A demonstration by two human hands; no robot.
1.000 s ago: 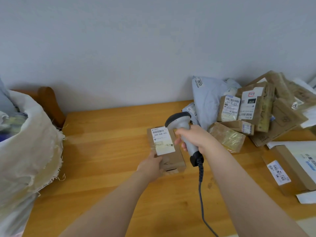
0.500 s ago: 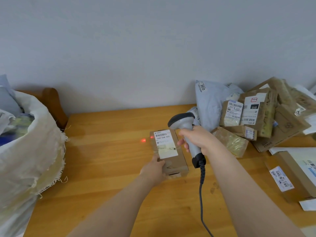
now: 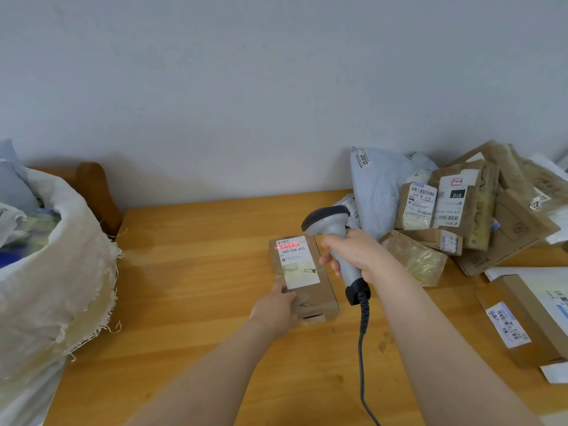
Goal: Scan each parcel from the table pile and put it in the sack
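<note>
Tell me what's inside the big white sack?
The white sack holds a grey mailer bag at the top and a blurry yellowish parcel beside it. Anything deeper is hidden behind the sack's wall.

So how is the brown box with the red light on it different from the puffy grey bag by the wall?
The box is brown, stiff, square-edged; the bag is pale grey, soft and puffy. The box lies flat on the table, apart from the pile; the bag leans upright in the pile. A left hand holds the box while a red line from the scanner crosses its label; nobody touches the bag. Both carry printed labels.
</note>
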